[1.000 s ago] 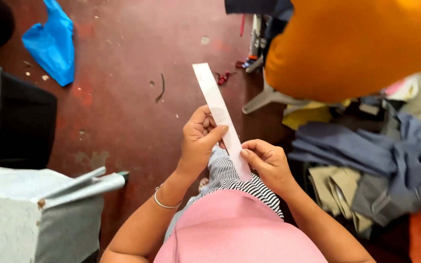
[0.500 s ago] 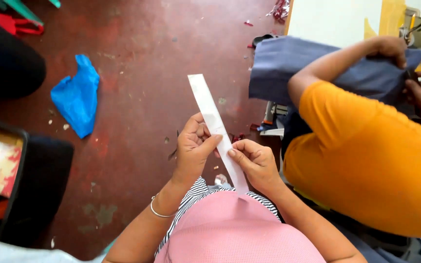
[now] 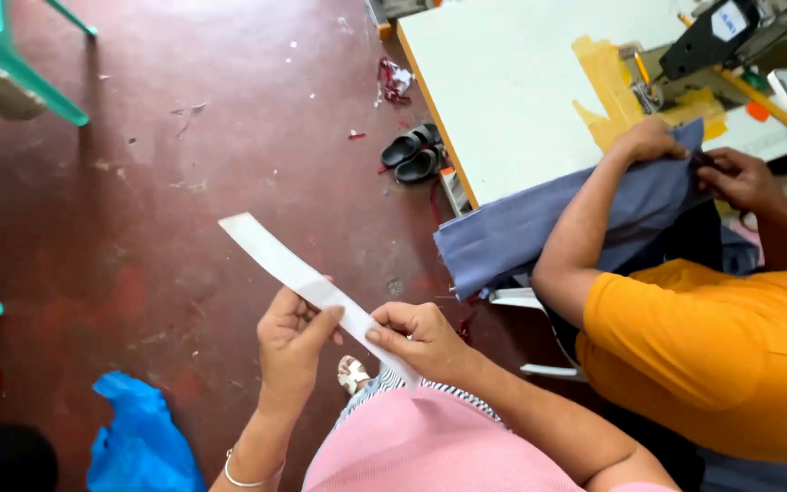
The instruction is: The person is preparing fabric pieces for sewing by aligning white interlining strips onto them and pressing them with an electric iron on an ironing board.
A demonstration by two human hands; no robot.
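A long white fabric strip slants up to the left from my lap. My left hand pinches it from below, thumb on top. My right hand grips the strip just to the right, fingertips pressed on its edge. The strip's lower end disappears behind my right hand toward a striped cloth and my pink garment. A bangle sits on my left wrist.
A person in an orange shirt sits at right, both hands on blue-grey fabric at a white sewing table with a sewing machine. Black sandals, a blue plastic bag and a green chair stand on the red floor.
The view has swung up and right, bringing the sewing table and machine into sight. Both hands keep hold of the strip, which now slants more to the left.
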